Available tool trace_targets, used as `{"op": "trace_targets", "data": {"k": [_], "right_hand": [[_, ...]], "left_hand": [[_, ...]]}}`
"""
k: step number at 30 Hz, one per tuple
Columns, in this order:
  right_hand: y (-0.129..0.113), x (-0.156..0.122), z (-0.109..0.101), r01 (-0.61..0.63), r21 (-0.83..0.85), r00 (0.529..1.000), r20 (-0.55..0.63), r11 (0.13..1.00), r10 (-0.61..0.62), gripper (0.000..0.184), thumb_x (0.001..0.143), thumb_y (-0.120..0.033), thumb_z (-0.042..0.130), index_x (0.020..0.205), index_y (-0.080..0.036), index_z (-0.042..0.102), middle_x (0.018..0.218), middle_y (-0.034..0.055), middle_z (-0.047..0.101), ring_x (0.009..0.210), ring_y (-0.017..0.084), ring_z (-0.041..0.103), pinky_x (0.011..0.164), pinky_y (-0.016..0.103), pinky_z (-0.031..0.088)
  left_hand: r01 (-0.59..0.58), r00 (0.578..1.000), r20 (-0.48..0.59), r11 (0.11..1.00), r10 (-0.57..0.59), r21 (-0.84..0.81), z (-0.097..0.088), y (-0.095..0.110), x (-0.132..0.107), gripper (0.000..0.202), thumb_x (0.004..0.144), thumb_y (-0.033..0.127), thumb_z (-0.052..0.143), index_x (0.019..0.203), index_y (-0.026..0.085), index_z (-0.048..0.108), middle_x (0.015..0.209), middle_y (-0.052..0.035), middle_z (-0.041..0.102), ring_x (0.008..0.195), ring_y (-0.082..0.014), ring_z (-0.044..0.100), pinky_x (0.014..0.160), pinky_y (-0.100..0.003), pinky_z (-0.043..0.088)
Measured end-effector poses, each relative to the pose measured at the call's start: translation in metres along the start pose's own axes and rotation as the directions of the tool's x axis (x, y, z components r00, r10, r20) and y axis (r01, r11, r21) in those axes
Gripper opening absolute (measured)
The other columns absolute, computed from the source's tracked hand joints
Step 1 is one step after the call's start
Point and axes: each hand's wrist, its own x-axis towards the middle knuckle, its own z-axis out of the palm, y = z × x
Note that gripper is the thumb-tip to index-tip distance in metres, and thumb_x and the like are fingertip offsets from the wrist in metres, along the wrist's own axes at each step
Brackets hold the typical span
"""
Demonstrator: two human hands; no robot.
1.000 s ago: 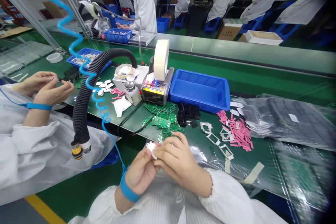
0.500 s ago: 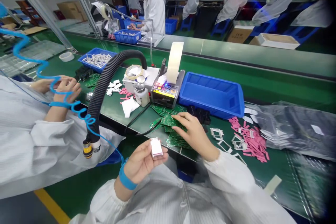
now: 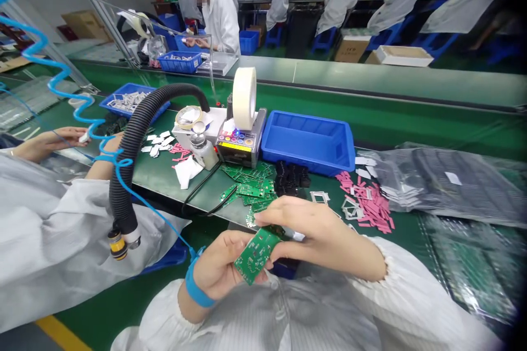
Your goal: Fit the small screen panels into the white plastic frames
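Note:
A small green circuit board point(image 3: 256, 254) is held in front of my chest, tilted, by both hands. My left hand point(image 3: 220, 263), with a blue wrist strap point(image 3: 196, 289), is closed round its lower edge. My right hand point(image 3: 313, 226) pinches its upper edge from above. The small white part seen earlier in my left hand is hidden under the board. A pile of green circuit boards point(image 3: 247, 186) lies on the green table point(image 3: 164, 173) just beyond my hands.
A tape dispenser point(image 3: 242, 131), a blue bin point(image 3: 308, 141), black parts point(image 3: 291, 174), white frames point(image 3: 349, 207) and pink strips point(image 3: 370, 205) sit on the table. Bagged boards point(image 3: 453, 184) lie at right. A black hose point(image 3: 134, 148) hangs left, beside a co-worker's hands point(image 3: 57, 140).
My right hand took a green board from the pile and brought it back onto my left hand, covering the white part. The co-worker's hands moved apart.

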Motion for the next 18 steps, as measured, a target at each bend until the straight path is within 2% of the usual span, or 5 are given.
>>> {"op": "trace_targets", "data": {"k": [3,7,11,15,18], "right_hand": [[-0.002,0.0,-0.002,0.031,-0.036,0.999,0.027,0.999,-0.03,0.037,0.084,-0.032,0.061,0.117,-0.017,0.053,0.1,0.0046,0.066,0.094,0.014,0.059,0.083,0.024,0.05],[-0.005,0.001,-0.005,0.086,-0.075,0.994,0.081,0.994,-0.08,0.036,0.088,-0.035,0.054,0.117,-0.014,0.054,0.097,0.006,0.066,0.093,0.014,0.057,0.081,0.024,0.05],[-0.006,0.002,-0.011,0.17,-0.1,0.965,0.216,0.98,-0.146,0.026,0.093,-0.029,0.045,0.109,-0.013,0.058,0.091,0.0054,0.067,0.086,0.014,0.058,0.085,0.027,0.048],[-0.002,0.003,-0.015,0.198,-0.152,0.936,0.324,0.968,-0.14,0.023,0.096,-0.017,0.038,0.104,-0.014,0.06,0.087,0.0051,0.067,0.084,0.013,0.06,0.086,0.028,0.048],[0.004,0.0,-0.013,0.232,-0.168,0.938,0.3,0.958,-0.175,0.021,0.094,-0.02,0.043,0.107,-0.016,0.059,0.095,0.0067,0.067,0.092,0.016,0.061,0.084,0.028,0.05]], "left_hand": [[0.017,1.0,-0.023,0.999,-0.016,0.031,0.0,0.002,-0.003,0.041,0.071,0.049,0.066,0.074,0.009,0.074,0.065,-0.0088,0.07,0.048,-0.0125,0.06,0.052,-0.025,0.048],[0.054,0.999,-0.001,0.997,-0.054,0.053,-0.001,0.001,-0.005,0.039,0.068,0.048,0.069,0.072,0.01,0.074,0.063,-0.0084,0.07,0.047,-0.0135,0.061,0.049,-0.024,0.047],[0.103,0.995,-0.007,0.992,-0.103,0.069,-0.001,-0.003,-0.003,0.041,0.061,0.047,0.074,0.077,0.009,0.074,0.069,-0.0089,0.071,0.054,-0.0145,0.064,0.052,-0.024,0.05],[0.149,0.989,-0.001,0.989,-0.149,-0.022,-0.003,-0.012,0.004,0.039,0.065,0.043,0.074,0.085,0.011,0.073,0.082,-0.01,0.073,0.062,-0.0146,0.066,0.058,-0.025,0.052],[0.214,0.977,0.048,0.968,-0.21,-0.132,-0.002,-0.019,0.009,0.042,0.061,0.038,0.078,0.092,0.01,0.071,0.08,-0.0086,0.073,0.063,-0.015,0.067,0.063,-0.027,0.052]]}}
